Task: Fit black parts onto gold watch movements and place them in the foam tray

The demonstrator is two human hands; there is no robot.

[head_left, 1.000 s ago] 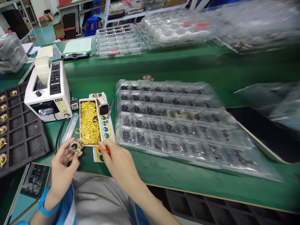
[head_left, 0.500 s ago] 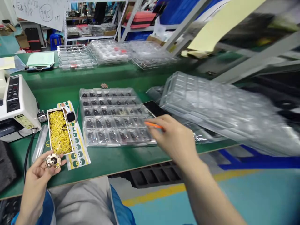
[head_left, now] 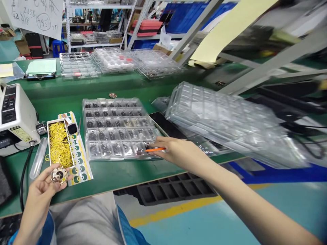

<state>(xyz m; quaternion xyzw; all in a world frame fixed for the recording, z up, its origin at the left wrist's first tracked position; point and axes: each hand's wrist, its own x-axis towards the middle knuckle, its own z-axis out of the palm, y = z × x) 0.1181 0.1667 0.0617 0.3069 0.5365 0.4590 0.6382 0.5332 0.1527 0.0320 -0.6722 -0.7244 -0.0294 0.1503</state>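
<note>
In my left hand (head_left: 43, 187), at the lower left, the fingers pinch a round gold-coloured watch movement (head_left: 59, 175) by its rim, its face turned up. My right hand (head_left: 171, 149) grips a thin orange pointed tool (head_left: 155, 149). Its tip is over the front row of a clear compartment tray (head_left: 107, 158), near the right end; whether it touches a part there I cannot tell. Small dark parts lie in the tray's compartments. Just in front of my left hand stands a white box (head_left: 49, 146) of yellow rings (head_left: 60, 144).
A wristwatch (head_left: 72, 128) and tweezers (head_left: 79, 127) lie on a sticker sheet (head_left: 85, 170). A phone (head_left: 165, 125) and stacked clear trays (head_left: 217, 112) stand right of the compartment tray. A white machine (head_left: 21, 119) is at the left. Another small round part (head_left: 112, 95) lies behind the tray.
My right hand has moved left and slightly down, bringing the orange tool from the tray's right edge over its front row. My left hand still holds the watch movement. The view has shifted slightly.
</note>
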